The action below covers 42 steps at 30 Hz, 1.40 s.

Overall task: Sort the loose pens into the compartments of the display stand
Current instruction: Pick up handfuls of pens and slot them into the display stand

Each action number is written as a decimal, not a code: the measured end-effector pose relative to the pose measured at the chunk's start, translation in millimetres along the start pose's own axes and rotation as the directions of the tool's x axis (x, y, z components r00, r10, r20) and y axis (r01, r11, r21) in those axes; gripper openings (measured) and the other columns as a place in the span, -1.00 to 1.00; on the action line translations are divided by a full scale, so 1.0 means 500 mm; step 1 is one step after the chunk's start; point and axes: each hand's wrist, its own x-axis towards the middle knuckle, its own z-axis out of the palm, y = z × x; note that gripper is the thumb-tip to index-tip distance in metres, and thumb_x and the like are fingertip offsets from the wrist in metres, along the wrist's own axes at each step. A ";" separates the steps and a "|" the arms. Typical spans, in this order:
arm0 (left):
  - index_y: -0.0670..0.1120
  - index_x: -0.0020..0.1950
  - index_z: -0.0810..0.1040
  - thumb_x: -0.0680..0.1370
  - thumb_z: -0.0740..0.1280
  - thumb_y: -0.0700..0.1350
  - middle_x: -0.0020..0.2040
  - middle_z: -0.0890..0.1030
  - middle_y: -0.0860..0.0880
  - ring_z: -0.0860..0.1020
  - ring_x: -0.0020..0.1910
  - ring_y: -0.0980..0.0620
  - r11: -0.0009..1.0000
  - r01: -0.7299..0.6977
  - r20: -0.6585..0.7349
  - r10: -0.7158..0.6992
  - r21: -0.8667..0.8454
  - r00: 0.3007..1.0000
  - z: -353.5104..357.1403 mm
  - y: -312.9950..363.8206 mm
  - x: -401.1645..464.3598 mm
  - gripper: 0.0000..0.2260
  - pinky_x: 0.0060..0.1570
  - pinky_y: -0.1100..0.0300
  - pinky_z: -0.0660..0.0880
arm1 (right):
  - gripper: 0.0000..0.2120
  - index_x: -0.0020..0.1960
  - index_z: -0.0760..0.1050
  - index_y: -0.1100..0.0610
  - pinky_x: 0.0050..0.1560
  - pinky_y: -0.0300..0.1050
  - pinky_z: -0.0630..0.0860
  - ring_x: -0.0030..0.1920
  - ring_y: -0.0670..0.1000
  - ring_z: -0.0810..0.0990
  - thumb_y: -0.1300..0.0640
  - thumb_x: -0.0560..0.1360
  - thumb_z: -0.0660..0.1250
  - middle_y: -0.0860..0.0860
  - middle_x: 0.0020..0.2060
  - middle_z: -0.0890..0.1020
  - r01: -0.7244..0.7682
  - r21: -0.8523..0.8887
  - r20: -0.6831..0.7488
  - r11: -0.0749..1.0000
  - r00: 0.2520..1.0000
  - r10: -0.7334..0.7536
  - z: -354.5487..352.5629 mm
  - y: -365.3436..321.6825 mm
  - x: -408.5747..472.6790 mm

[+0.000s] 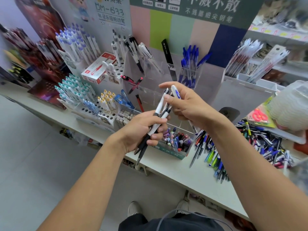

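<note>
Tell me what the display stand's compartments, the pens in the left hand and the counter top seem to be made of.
Compartments: clear, glossy plastic, probably acrylic; the pens behind show through the walls.
Pens in the left hand: smooth black and white plastic barrels, by their slight sheen.
Counter top: plain white, matte surface, perhaps laminate or painted board; the picture leaves it open.

Bare forearms without sleeves, dark trousers [166,224], pale shoes [134,208] and a thin grey cord [168,214] at the waist

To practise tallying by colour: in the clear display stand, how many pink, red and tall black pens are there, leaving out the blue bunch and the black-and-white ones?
Pink pens: 2
Red pen: 1
Tall black pen: 1
Total: 4
</note>
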 end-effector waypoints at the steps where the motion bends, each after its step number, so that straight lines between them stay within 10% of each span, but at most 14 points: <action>1: -0.19 0.11 0.44 0.62 0.23 -0.21 -0.32 0.36 -0.04 0.29 -0.50 0.10 1.000 0.000 0.011 0.000 -0.016 1.000 0.000 0.000 -0.001 -0.91 -0.60 0.32 0.24 | -0.76 0.32 0.50 0.01 -0.53 -0.26 0.15 -0.50 -0.10 0.19 0.06 0.69 0.22 -0.09 -0.45 0.31 0.009 0.025 -0.015 1.000 1.000 -0.008 0.004 0.001 -0.001; 13: -0.14 -0.02 0.38 0.63 0.25 -0.29 -0.33 0.40 -0.04 0.30 -0.51 0.10 0.994 -0.014 -0.185 0.034 0.107 0.982 0.005 -0.008 0.015 -0.91 -0.57 0.29 0.24 | -0.78 0.23 0.60 0.07 -0.28 -0.43 0.41 -0.32 -0.32 0.54 0.13 0.68 0.22 -0.30 -0.30 0.63 0.126 -0.291 -0.149 0.948 0.973 -0.175 0.027 0.002 -0.022; 17: -0.08 -0.06 0.37 0.66 0.27 -0.18 -0.36 0.35 0.03 0.25 -0.50 0.13 0.989 -0.136 -0.345 0.147 0.056 0.927 -0.010 0.000 0.014 -0.87 -0.59 0.32 0.22 | -0.64 -0.13 0.56 0.05 -0.08 -0.12 0.52 -0.15 -0.08 0.55 -0.01 0.71 0.09 0.00 -0.15 0.60 0.223 -0.311 -0.503 0.924 0.786 -0.359 -0.021 -0.025 -0.009; 21: -0.09 -0.05 0.33 0.66 0.27 -0.13 -0.39 0.40 0.02 0.36 -0.50 0.11 0.958 -0.252 -0.457 0.163 -0.140 0.874 -0.028 0.014 0.008 -0.85 -0.56 0.29 0.37 | -0.58 -0.12 0.47 0.34 -0.30 0.01 0.43 -0.33 -0.07 0.45 0.01 0.71 0.15 -0.09 -0.35 0.44 0.322 -0.468 -0.576 0.823 0.595 -0.560 -0.066 -0.090 0.015; 26: -0.25 0.03 0.58 0.64 0.30 -0.13 -0.27 0.63 -0.07 0.58 -0.38 0.09 0.909 -0.330 -0.488 0.173 -0.256 0.855 -0.054 0.010 -0.007 -0.82 -0.33 0.30 0.60 | -0.70 -0.02 0.56 0.32 -0.26 0.05 0.68 -0.36 0.01 0.68 0.07 0.67 0.27 0.08 -0.31 0.62 0.221 -0.506 -0.403 0.834 0.794 -0.455 -0.043 -0.106 0.050; 32: -0.11 0.30 0.38 0.67 0.17 -0.29 -0.27 0.48 -0.04 0.36 -0.47 0.13 0.911 -0.280 -0.338 0.173 -0.301 0.925 -0.102 -0.019 -0.030 -0.78 -0.56 0.36 0.32 | -0.80 0.08 0.63 0.16 -0.26 -0.17 0.50 -0.33 -0.15 0.48 0.09 0.66 0.26 -0.06 -0.32 0.56 0.224 -0.522 -0.175 0.823 0.916 -0.360 0.060 -0.042 0.057; 39: 0.13 0.41 0.44 0.67 0.19 -0.30 -0.17 0.60 -0.08 0.37 -0.47 0.10 0.942 -0.293 -0.323 0.230 -0.162 0.918 -0.126 0.015 -0.044 -0.58 -0.55 0.34 0.31 | -0.83 -0.12 0.53 0.01 -0.21 0.18 0.61 -0.27 0.07 0.68 -0.04 0.61 0.33 -0.03 -0.28 0.65 0.387 -0.523 -0.529 0.759 0.552 -0.645 -0.001 -0.155 0.147; 42: 0.08 0.38 0.41 0.66 0.21 -0.30 -0.11 0.66 -0.11 0.39 -0.46 0.09 0.930 -0.311 -0.327 0.237 -0.196 0.915 -0.119 0.036 -0.034 -0.62 -0.52 0.32 0.33 | -0.84 0.05 0.59 0.10 -0.04 -0.07 0.63 -0.10 0.00 0.68 0.01 0.59 0.38 -0.01 -0.10 0.67 0.273 -0.706 -0.410 0.653 0.595 -0.691 -0.014 -0.209 0.212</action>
